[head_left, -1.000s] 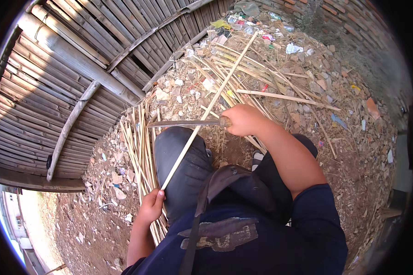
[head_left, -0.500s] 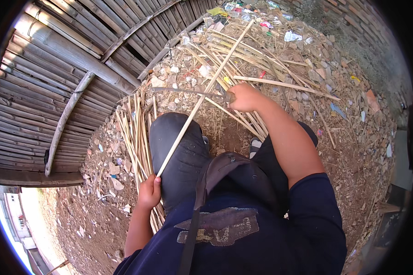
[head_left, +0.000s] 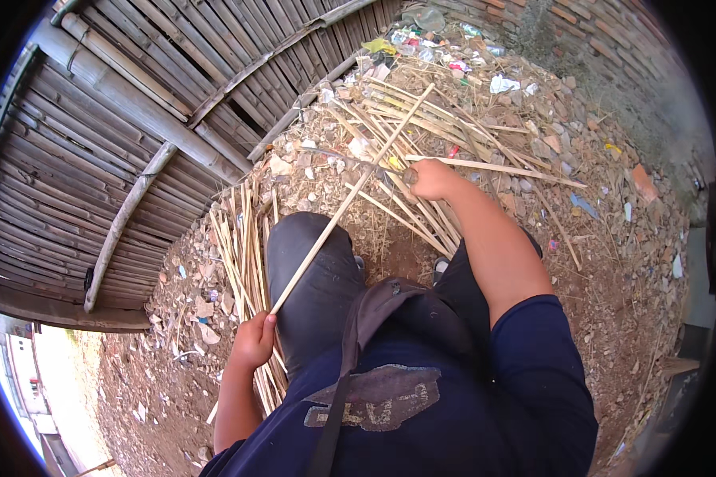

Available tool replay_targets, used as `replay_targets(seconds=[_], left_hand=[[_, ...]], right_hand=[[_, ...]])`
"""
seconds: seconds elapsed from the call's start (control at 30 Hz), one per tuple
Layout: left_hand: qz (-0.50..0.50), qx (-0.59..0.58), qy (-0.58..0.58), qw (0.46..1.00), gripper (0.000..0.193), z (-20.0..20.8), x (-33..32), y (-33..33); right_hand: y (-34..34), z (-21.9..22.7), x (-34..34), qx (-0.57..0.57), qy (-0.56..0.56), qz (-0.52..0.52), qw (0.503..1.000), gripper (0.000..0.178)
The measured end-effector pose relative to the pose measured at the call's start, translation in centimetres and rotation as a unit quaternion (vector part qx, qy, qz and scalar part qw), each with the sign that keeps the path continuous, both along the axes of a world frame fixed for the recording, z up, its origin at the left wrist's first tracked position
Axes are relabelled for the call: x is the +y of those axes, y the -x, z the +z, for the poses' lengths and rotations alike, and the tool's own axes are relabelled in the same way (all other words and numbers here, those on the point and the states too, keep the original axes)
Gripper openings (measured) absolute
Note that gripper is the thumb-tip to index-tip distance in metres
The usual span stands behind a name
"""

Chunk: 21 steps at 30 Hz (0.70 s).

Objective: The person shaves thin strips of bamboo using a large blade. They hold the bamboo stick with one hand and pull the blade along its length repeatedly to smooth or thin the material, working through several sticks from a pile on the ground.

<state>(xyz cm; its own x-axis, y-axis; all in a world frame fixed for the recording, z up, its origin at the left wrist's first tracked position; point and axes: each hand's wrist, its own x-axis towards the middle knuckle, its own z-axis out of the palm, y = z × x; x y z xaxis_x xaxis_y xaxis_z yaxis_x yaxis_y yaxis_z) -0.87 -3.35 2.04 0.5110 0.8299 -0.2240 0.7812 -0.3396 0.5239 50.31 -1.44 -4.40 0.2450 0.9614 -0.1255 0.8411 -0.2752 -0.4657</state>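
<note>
A long pale bamboo strip (head_left: 326, 230) slants over my left thigh toward the far rubble. My left hand (head_left: 254, 340) is closed around its near end, beside the thigh. In my closed right hand (head_left: 431, 179) is the short handle of a knife with a long, narrow, dark blade (head_left: 334, 154). That blade points left and crosses the strip beyond my knees; whether it touches the strip, I cannot tell. A bundle of split bamboo strips (head_left: 235, 246) lies left of my left leg, partly hidden by my left hand and leg.
More bamboo strips (head_left: 422, 107) lie scattered on the stony ground ahead. A bamboo-slat wall (head_left: 159, 103) rises at the left, and a brick wall (head_left: 605, 44) stands at the far right. Litter (head_left: 422, 40) and broken brick (head_left: 644, 183) cover the ground.
The bamboo strip's far end has dropped lower in the picture. My right hand and the knife have shifted slightly right, the blade now tilting more. The whole view has tipped a little.
</note>
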Motion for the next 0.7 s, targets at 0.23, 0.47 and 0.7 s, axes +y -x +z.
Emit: replay_targets(seconds=[0.23, 0.47, 0.7], left_hand=[[0.008, -0.007, -0.004, 1.000, 0.044, -0.7, -1.0, 0.7], [-0.002, -0.018, -0.020, 1.000, 0.043, -2.3, -0.8, 1.7], [0.026, -0.050, 0.049, 0.997, 0.043, -1.1, -0.9, 2.3]], right_hand=[[4.7, 5.5, -1.2, -0.002, -0.008, 0.024, 1.000, 0.026], [3.4, 4.4, -1.1, 0.060, 0.036, 0.012, 0.998, 0.030], [4.6, 6.6, -1.2, 0.048, -0.032, -0.001, 0.998, 0.041]])
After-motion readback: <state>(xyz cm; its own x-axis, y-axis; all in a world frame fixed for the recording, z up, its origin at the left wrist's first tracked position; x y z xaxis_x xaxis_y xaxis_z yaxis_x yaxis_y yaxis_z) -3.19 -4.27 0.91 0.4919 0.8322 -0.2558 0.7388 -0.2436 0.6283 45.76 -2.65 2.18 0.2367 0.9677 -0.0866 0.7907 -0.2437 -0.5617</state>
